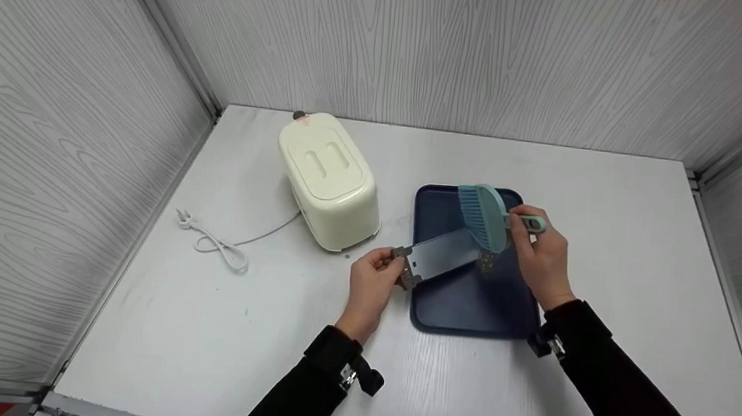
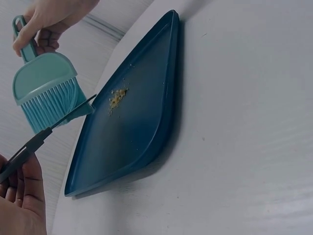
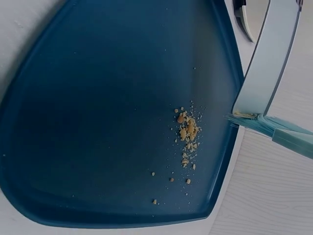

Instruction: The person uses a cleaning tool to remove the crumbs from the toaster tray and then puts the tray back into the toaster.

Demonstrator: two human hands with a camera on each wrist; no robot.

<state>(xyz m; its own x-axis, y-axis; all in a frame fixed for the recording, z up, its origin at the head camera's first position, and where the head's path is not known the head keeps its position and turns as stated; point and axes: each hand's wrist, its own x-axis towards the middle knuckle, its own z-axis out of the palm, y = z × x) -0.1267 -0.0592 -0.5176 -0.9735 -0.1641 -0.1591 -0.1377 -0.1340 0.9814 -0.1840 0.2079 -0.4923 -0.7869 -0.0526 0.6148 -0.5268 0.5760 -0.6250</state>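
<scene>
My left hand (image 1: pixel 368 293) grips the grey end of a flat metal crumb tray (image 1: pixel 443 255), holding it tilted above a dark blue serving tray (image 1: pixel 468 309). By its handle, my right hand (image 1: pixel 542 262) holds a teal hand brush (image 1: pixel 493 213). The bristles (image 2: pixel 49 107) touch the far end of the crumb tray, where a few crumbs cling in the right wrist view. A small heap of brown and yellowish crumbs (image 3: pixel 188 129) lies on the blue tray below, with loose bits scattered around it.
A cream toaster (image 1: pixel 328 172) with its top covered stands to the left of the blue tray. Its white cord (image 1: pixel 230 254) and plug (image 1: pixel 184 219) lie on the table farther left. Wood-grain panels (image 1: pixel 421 55) wall in the back and sides.
</scene>
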